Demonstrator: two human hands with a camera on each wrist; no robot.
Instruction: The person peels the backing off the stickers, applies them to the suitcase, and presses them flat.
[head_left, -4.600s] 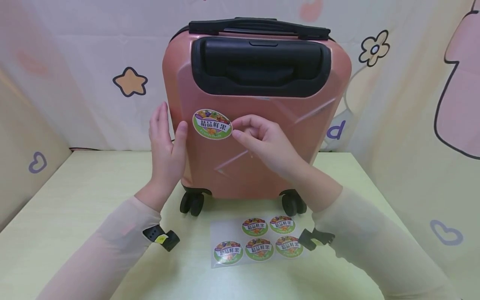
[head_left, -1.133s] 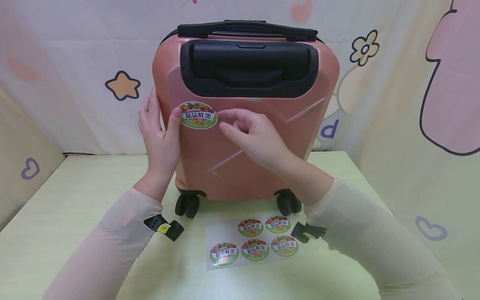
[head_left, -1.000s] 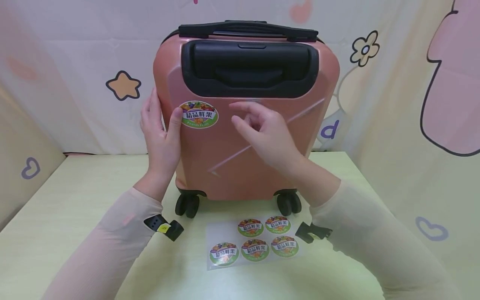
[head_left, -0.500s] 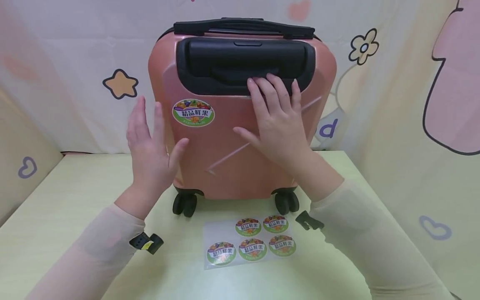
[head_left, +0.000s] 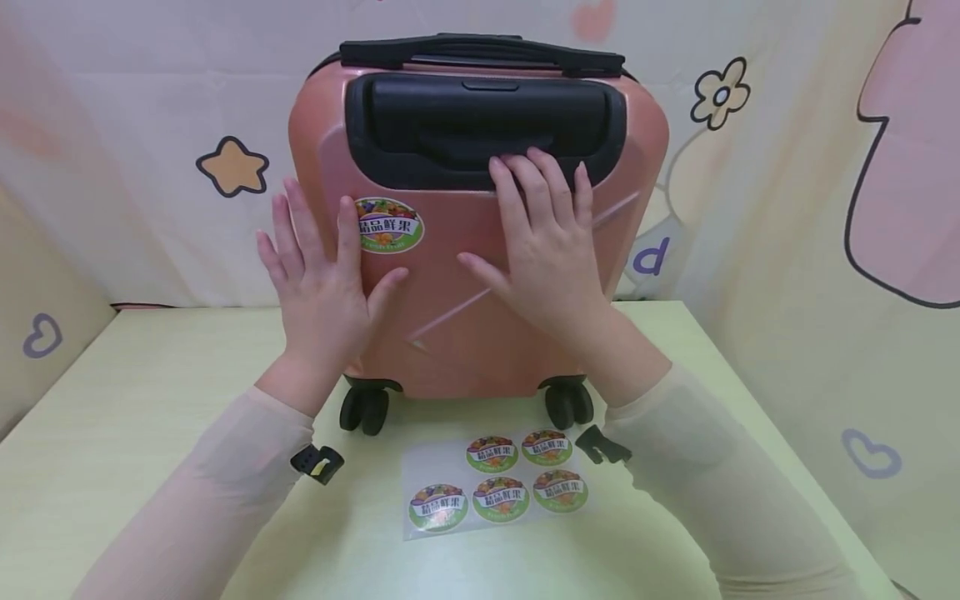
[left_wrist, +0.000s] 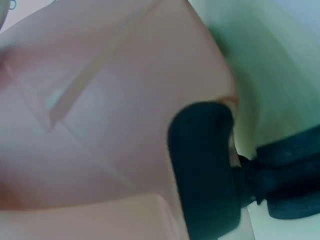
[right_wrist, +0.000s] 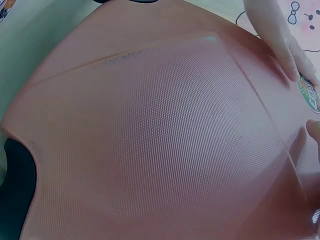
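Note:
A pink suitcase stands upright on the table, its black handle recess facing me. An oval fruit sticker lies on its upper left front. My left hand is spread at the suitcase's left side, its index finger covering the sticker's left edge. My right hand has its fingers extended over the lower rim of the recess, holding nothing. In the right wrist view, the left hand appears by the sticker. The left wrist view shows the suitcase shell and no clear hand.
On the pale table, a clear sheet with several matching oval stickers lies in front of the suitcase wheels. A cartoon-patterned curtain hangs behind and along both sides.
My right hand left the sticker's right edge and moved up and right to the recess. The left hand came off the suitcase's side, then returned with fingers spread. The sticker stays on the suitcase.

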